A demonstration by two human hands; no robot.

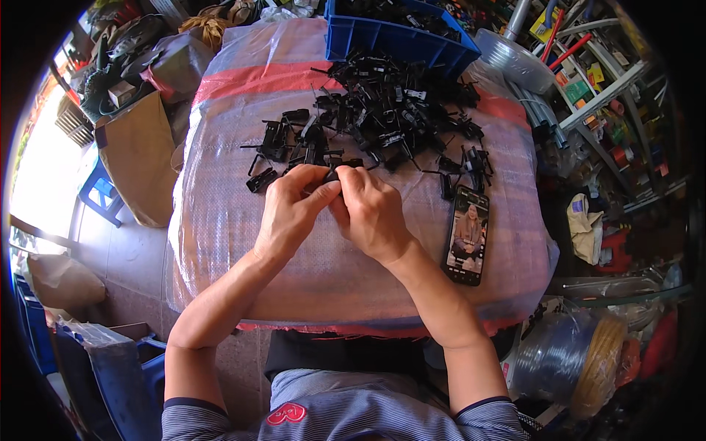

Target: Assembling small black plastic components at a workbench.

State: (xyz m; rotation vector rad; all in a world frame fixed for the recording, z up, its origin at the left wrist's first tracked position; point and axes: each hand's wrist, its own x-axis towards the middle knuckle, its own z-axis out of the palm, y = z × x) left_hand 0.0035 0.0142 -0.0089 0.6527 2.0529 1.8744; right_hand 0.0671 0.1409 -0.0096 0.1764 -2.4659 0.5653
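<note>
My left hand (296,202) and my right hand (370,212) meet over the middle of the sack-covered work surface (382,287). Their fingers are pinched together on a small black plastic part (332,176), mostly hidden by the fingertips. Just beyond my hands spreads a heap of black plastic parts (390,110) with thin arms and bits of metal. Left of my left hand lies a loose black part (262,180), and several more sit close to my fingertips.
A lit phone (467,235) lies right of my right hand. At the far edge stands a blue crate (401,37) holding more black parts. Cardboard (140,162) leans at the left. A wrapped coil (562,360) and cluttered shelving (610,95) are on the right.
</note>
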